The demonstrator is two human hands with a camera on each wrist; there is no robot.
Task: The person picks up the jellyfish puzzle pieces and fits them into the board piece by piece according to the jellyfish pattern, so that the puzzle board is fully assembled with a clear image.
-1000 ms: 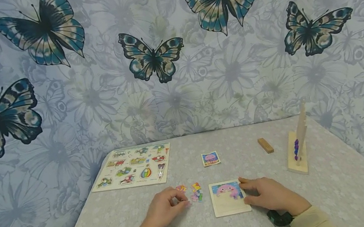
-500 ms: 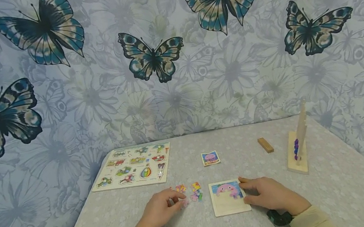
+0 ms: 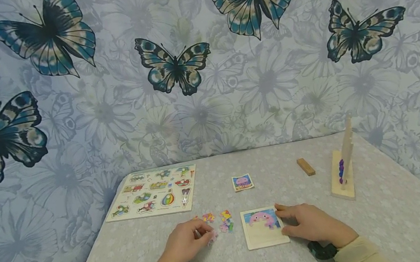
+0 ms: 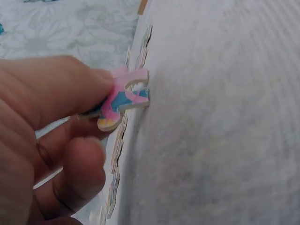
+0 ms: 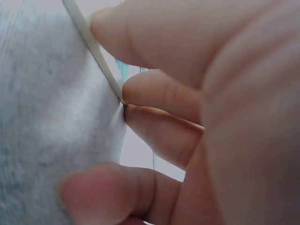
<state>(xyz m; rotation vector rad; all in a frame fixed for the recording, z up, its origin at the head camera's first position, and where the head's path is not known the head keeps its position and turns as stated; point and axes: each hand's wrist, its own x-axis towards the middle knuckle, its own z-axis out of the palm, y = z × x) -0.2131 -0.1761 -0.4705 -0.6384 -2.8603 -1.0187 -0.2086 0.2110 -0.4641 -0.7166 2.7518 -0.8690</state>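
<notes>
Pinching pink-and-blue puzzle piece point(image 4: 122, 100), left grip point(image 3: 185, 242) clamped; right grip point(image 3: 312, 224) apart, touching right edge of puzzle board point(image 3: 263, 237).

Butterfly-print wall point(image 3: 207, 109), pale patterned tablecloth point(image 3: 275, 191)

Camera placement: one head view, two wrist views.
Head view looks forward and down, from well back, over the tabletop point(image 3: 283, 192) to the wall point(image 3: 201, 123). Left wrist view: close on the left fingers point(image 4: 85, 168), tilted, sharing the puzzle piece point(image 4: 123, 100) with the head. Right wrist view: close on the right fingers point(image 5: 161, 91), sharing the board point(image 3: 263, 236).
</notes>
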